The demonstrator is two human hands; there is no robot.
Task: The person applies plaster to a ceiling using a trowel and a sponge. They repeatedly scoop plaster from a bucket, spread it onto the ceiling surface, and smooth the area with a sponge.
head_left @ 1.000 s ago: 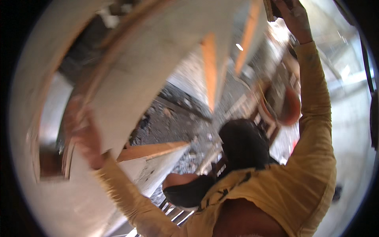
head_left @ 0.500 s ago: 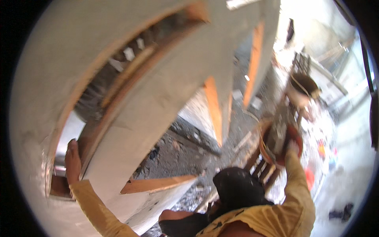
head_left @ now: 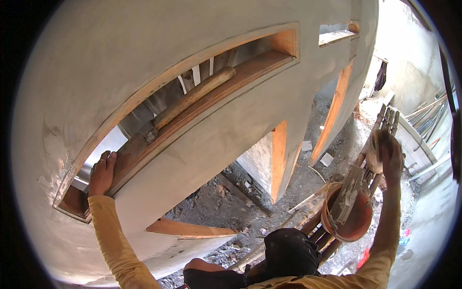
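Observation:
My left hand grips the lower wooden frame of a long window opening at its near end, fingers hooked over the ledge. A tool with a thick wooden handle, perhaps a hammer, lies along that ledge. On my right side, my right hand reaches down at a pale bucket; its fingers are dark and blurred, and whether they hold anything is hidden. Nearer to me stands an orange bucket, with a mortar-smeared wooden board slanting across its mouth.
Both buckets rest on a walkway of bamboo poles high above the rubble-strewn ground. A grey plastered wall with orange-wood door frames curves along my left. Another wall stands on the right.
My right hand has left the orange bucket and moved farther away to the pale one. The left hand stays on the window frame, while the whole view has shifted.

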